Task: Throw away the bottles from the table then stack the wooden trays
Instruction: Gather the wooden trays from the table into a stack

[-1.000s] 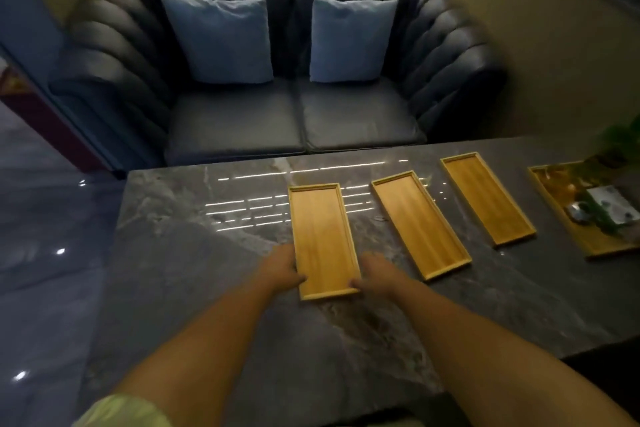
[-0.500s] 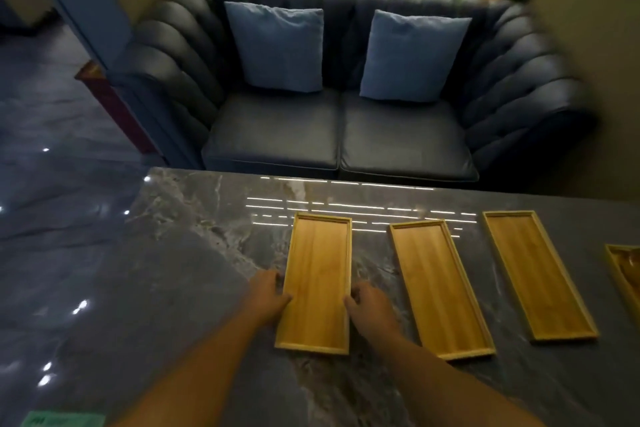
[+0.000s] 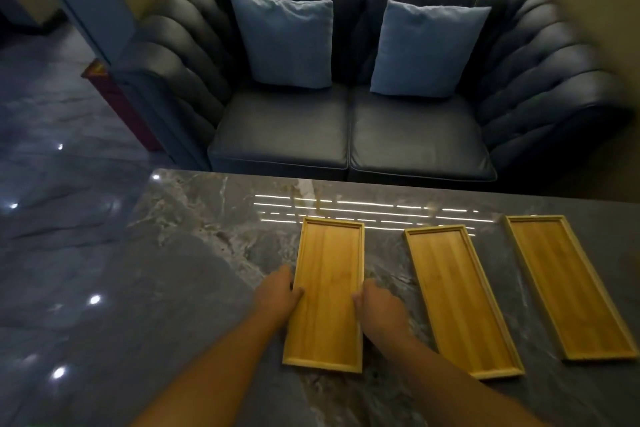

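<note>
Dark quilted sofa (image 3: 349, 107) fills the background, two blue cushions (image 3: 287, 42) propped against its back. In front, the grey marble table (image 3: 194, 253) carries three wooden trays side by side, none stacked yet: left tray (image 3: 327, 291), middle tray (image 3: 457, 298), right tray (image 3: 564, 284). Both hands are on the left tray: left hand (image 3: 277, 295) pressed to its left rim, right hand (image 3: 381, 308) to its right rim, fingers curled against the edges. No writing readable.
</note>
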`<state>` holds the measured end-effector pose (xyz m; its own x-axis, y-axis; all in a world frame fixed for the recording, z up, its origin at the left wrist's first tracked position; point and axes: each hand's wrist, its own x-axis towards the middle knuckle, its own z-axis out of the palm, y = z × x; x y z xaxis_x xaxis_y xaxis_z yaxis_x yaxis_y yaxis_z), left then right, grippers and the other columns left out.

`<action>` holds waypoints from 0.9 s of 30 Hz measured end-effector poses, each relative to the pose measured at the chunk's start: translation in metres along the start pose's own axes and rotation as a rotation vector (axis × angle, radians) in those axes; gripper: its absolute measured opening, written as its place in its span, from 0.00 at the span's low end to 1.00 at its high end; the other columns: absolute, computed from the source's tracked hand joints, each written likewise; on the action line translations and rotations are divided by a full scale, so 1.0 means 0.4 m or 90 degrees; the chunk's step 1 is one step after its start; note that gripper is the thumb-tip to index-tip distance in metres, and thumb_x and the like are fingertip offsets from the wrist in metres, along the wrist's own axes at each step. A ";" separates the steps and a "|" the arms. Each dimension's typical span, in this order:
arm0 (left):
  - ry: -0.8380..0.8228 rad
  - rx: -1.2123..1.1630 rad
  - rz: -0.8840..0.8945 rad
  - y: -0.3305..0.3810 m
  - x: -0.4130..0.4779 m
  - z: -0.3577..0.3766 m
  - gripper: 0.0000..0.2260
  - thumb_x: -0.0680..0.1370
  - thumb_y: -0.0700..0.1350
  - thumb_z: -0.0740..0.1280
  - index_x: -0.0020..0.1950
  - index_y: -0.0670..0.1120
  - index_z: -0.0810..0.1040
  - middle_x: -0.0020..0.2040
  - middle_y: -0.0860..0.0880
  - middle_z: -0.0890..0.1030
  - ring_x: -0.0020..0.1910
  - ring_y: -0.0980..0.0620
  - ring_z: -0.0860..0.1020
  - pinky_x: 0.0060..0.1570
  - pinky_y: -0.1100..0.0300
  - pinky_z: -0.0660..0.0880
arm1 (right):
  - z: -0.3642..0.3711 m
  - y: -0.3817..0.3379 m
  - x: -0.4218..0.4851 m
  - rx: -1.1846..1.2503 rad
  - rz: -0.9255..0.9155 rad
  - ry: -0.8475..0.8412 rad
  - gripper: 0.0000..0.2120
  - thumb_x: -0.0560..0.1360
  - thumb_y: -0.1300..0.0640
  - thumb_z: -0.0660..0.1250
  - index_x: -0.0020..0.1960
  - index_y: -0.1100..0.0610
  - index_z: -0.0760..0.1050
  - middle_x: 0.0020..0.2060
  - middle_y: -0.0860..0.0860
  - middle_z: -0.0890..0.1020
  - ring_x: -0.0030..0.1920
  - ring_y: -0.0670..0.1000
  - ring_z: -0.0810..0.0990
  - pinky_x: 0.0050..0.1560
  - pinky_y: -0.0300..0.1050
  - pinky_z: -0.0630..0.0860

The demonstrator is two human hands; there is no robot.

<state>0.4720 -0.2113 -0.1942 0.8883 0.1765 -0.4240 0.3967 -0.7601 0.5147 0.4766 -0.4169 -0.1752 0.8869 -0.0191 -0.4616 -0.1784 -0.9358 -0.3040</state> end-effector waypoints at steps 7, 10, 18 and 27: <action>-0.020 -0.005 0.014 0.018 -0.009 -0.010 0.09 0.79 0.47 0.63 0.56 0.46 0.74 0.51 0.46 0.80 0.49 0.48 0.78 0.51 0.53 0.75 | -0.025 -0.009 -0.012 -0.020 -0.007 -0.025 0.12 0.82 0.52 0.57 0.57 0.57 0.75 0.52 0.54 0.82 0.51 0.53 0.82 0.54 0.48 0.80; -0.029 -0.029 0.020 0.032 -0.028 -0.039 0.10 0.79 0.46 0.63 0.58 0.45 0.75 0.52 0.45 0.80 0.50 0.48 0.78 0.51 0.54 0.74 | -0.047 -0.009 -0.028 0.047 -0.023 0.000 0.12 0.82 0.49 0.55 0.53 0.54 0.74 0.47 0.52 0.82 0.46 0.50 0.81 0.50 0.49 0.80; 0.003 -0.159 -0.005 0.085 -0.116 -0.146 0.10 0.75 0.44 0.68 0.39 0.49 0.68 0.36 0.49 0.73 0.36 0.52 0.73 0.39 0.56 0.74 | -0.151 -0.024 -0.095 0.090 -0.111 0.063 0.10 0.81 0.48 0.57 0.47 0.50 0.73 0.38 0.47 0.79 0.38 0.47 0.79 0.44 0.47 0.80; -0.169 -0.527 -0.090 0.127 -0.226 -0.217 0.16 0.77 0.43 0.67 0.64 0.45 0.72 0.54 0.43 0.81 0.50 0.44 0.82 0.47 0.48 0.81 | -0.256 -0.018 -0.167 0.035 -0.214 0.118 0.12 0.80 0.48 0.59 0.37 0.45 0.69 0.31 0.46 0.75 0.33 0.44 0.75 0.36 0.45 0.75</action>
<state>0.4319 -0.2116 -0.0649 0.7754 0.0050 -0.6314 0.6313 -0.0271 0.7751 0.4625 -0.4448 -0.0567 0.9608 0.2171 -0.1722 0.1167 -0.8806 -0.4592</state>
